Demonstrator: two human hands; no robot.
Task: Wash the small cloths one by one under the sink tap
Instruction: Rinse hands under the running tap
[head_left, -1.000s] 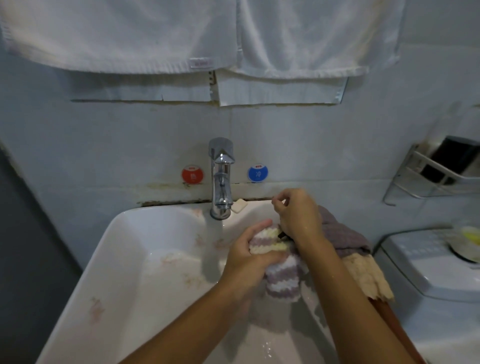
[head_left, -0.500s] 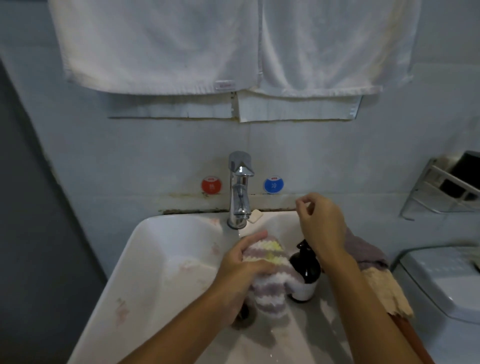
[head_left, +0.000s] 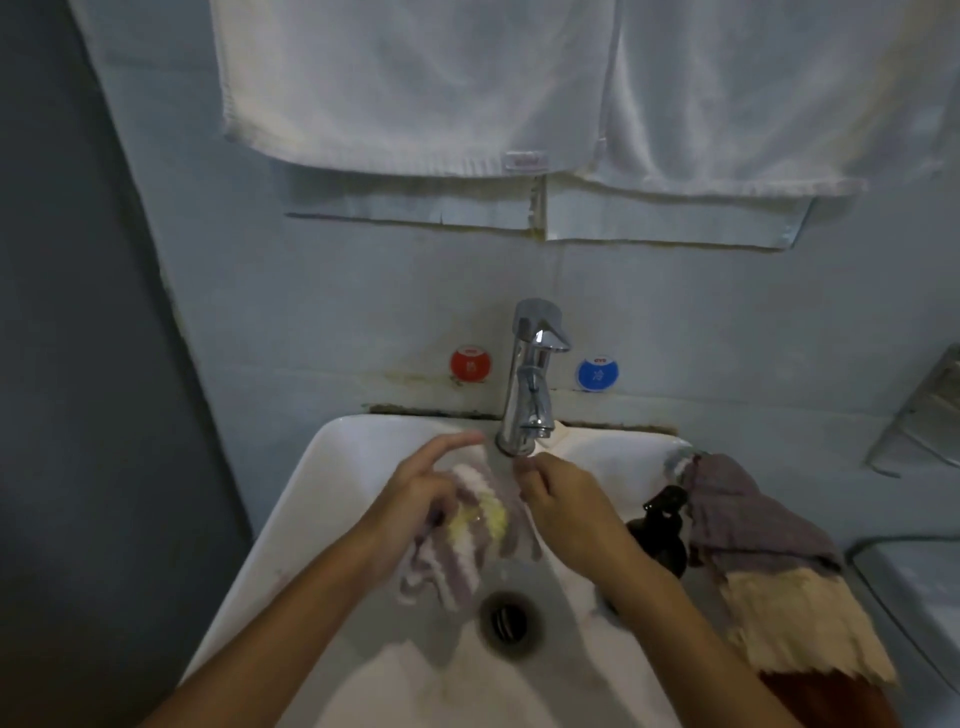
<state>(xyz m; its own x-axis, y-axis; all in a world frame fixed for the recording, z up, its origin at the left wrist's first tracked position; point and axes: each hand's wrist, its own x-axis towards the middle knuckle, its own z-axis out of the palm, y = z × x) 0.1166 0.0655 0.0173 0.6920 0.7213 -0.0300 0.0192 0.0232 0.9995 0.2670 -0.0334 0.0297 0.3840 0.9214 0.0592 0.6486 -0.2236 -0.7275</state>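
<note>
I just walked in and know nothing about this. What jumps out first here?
Two hands meet over the white sink, just below the chrome tap: the left hand holds a fluffy striped cloth, and the right hand pinches its upper edge. On the sink's right rim lies a purple and cream cloth beside a dark pump bottle, and white towels hang on the wall above.

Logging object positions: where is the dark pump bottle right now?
The dark pump bottle stands at the sink's right edge, between the right hand and the grey-and-cream cloth.
</note>
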